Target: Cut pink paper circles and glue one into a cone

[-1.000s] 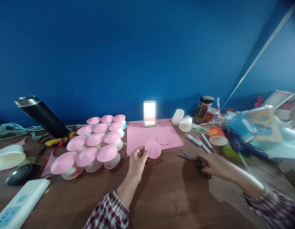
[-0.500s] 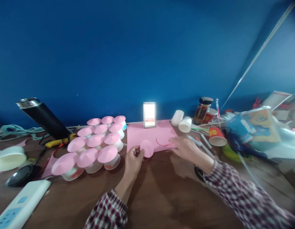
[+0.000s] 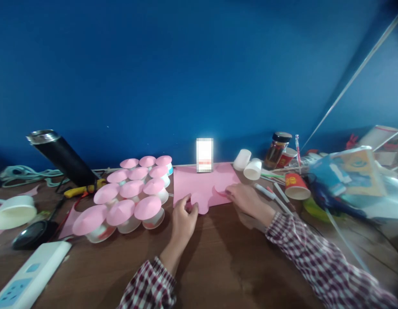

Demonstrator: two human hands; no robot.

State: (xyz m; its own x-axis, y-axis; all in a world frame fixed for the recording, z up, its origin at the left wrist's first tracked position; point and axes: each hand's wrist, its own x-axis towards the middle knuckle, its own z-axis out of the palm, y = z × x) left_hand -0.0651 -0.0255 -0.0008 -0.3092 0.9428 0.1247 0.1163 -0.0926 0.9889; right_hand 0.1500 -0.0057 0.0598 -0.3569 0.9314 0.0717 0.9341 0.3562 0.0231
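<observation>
On the table lies a pink paper sheet (image 3: 189,180), with a small pink paper disc (image 3: 202,205) overlapping its front edge. My left hand (image 3: 185,216) is beside that disc, thumb and forefinger apart, the thumb close to the disc's left edge. At the sheet's right side my right hand (image 3: 248,199) has its fingertips together on a curved-edged pink paper piece (image 3: 220,192). Its full outline blends into the sheet. To the left, several paper cups (image 3: 155,219) stand in rows, each topped by a shallow pink paper cone (image 3: 147,208).
Two white cups (image 3: 253,169) lie behind the right hand. Beyond are a dark-lidded jar (image 3: 277,150), a red cup (image 3: 296,186), pens (image 3: 265,191) and plastic bags (image 3: 347,176). A black flask (image 3: 65,159), pliers (image 3: 84,190) and a power strip (image 3: 33,274) are at left.
My left fingers have parted from the small disc, which now lies over the sheet's front edge. The right hand has shifted slightly left on the curved piece. The view has turned slightly.
</observation>
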